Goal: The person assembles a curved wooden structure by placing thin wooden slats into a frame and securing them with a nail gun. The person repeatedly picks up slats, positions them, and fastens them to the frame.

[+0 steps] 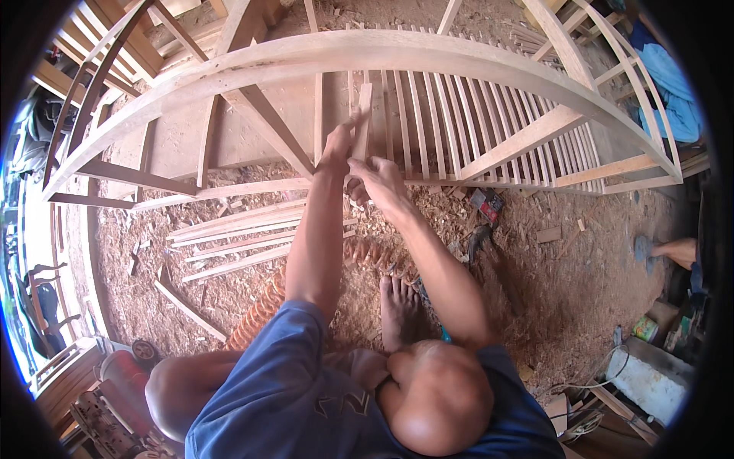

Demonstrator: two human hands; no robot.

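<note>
Both my hands are on a short, pale wooden slat [365, 122] that stands nearly upright in front of the frame. My left hand [340, 141] is closed along its left side. My right hand [375, 182] is closed round its lower end, with the fingertips partly hidden. Just beyond them is a big wooden frame [420, 55] with a curved top rail. Many thin upright slats [451, 126] fill its right part, and wider-spaced posts are on the left.
Loose wooden strips [245, 237] lie on the shavings-covered floor to the left. A coiled orange air hose [264, 302] runs beside my bare foot [399, 306]. A dark tool [479, 241] and a small red-and-black box [487, 203] lie to the right. Another person's foot [646, 251] shows at far right.
</note>
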